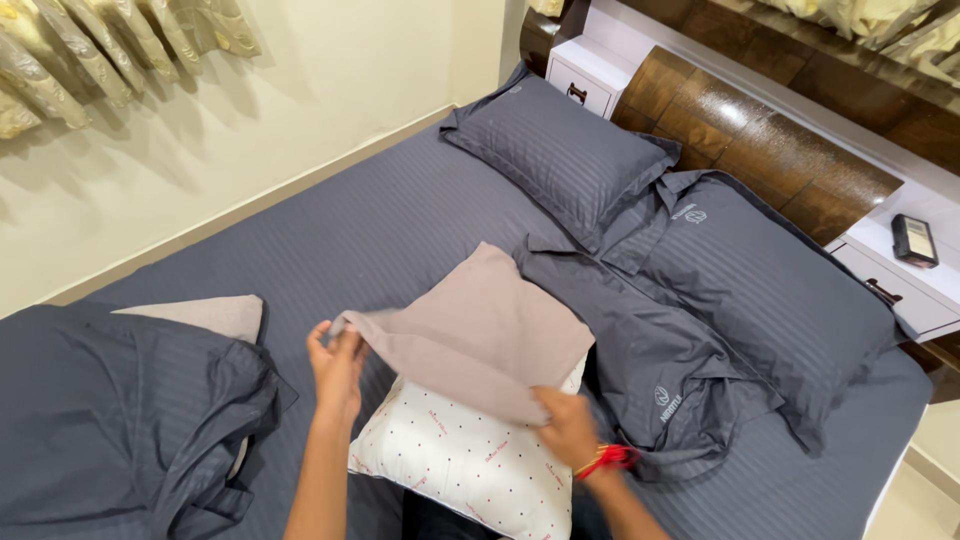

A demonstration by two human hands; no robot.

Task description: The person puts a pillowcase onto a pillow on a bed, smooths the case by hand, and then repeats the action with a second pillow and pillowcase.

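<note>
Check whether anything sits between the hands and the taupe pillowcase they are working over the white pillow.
Nothing visible does. The left hand and right hand both grip the taupe pillowcase directly, and it lies straight on the white pillow.

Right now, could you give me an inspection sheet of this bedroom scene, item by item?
Surface: bed with dark grey striped sheet.
Job's things: white dotted pillow, half covered by the taupe fabric pillowcase.
Clutter: two dark grey pillows at the headboard, loose dark grey case, bundled dark grey bedding.
Hands: left hand and right hand both grip the pillowcase's edge.
Cables: nothing seen.
Surroundings: wooden headboard, white bedside tables, small black device, curtains.
</note>
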